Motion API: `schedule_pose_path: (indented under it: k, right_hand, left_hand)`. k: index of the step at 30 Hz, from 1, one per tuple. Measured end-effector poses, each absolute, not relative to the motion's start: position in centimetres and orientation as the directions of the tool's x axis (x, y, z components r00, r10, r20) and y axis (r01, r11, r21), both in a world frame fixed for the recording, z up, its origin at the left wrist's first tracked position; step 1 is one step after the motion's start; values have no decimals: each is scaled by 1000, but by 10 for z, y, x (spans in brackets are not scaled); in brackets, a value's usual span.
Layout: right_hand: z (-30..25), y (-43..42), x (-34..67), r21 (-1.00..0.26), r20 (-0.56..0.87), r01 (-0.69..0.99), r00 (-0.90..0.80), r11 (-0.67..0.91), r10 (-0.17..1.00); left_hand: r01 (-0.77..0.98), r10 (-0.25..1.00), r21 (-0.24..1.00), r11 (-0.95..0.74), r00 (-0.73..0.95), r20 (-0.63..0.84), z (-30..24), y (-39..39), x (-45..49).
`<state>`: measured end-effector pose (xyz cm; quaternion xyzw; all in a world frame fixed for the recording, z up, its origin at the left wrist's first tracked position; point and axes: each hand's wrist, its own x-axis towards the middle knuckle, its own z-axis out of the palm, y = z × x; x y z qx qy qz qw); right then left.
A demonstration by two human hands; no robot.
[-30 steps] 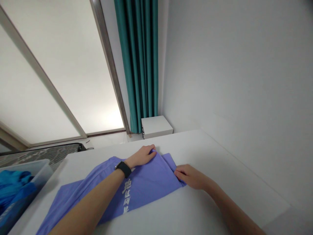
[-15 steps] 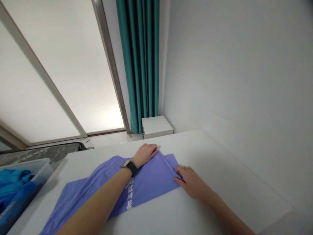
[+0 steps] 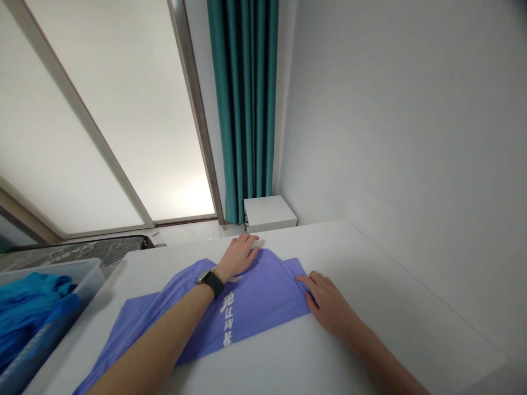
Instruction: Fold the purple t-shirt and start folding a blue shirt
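A purple T-shirt (image 3: 263,302) with white printed characters lies partly folded on a white table (image 3: 370,274). My left hand (image 3: 239,257), with a black watch on the wrist, lies flat and open on the shirt's far edge, fingers stretched out. My right hand (image 3: 327,302) rests flat and open at the shirt's right edge, its fingertips on the folded sleeve corner. Neither hand grips the cloth.
A clear plastic bin (image 3: 53,307) with blue garments stands at the left of the table. Beyond the table are a small white cabinet (image 3: 269,213), a teal curtain (image 3: 247,109), a sliding glass door and a dark patterned surface (image 3: 74,253). A white wall runs along the right.
Both hands have gone from pinching the shirt's edges to lying flat on it. The left hand slid slightly toward the far edge; the view shifted a little to the left.
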<state>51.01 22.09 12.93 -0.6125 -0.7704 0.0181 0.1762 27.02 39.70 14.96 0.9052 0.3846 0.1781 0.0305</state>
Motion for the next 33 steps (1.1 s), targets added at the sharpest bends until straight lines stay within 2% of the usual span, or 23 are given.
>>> schedule_pose_path:
  k: [4,8,12,17,24,29,33]
  right_hand:
    - [137,224,500,-239,338,915,-234,324,911]
    - [147,234,476,-254,301,860,-363,442,882]
    - [153,253,448,-282,255,801,-468,528,846]
    - [146,280,423,-227,262,836,-441,499,858]
    - [123,288,424,-150,172,882,-421,447,890]
    - [119,288,424,-129,132,881,-440,455,888]
    - [118,289,424,-141,163,882,-427,449,890]
  left_hand:
    - [725,726,128,-676,628,279,159,381,227]
    - [791,787,105,-603,568,239,158,362,176]
    - [892,886,92,-442,418,199,152,350,128]
    - [975,971,76,-208,197,136,151,347,95]
    - [960,977,182,-212,214,9,156,349,88]
    - [972,979,115,-205,204,27,152,348,83]
    - [975,975,66,-211,205,82,151,347,82]
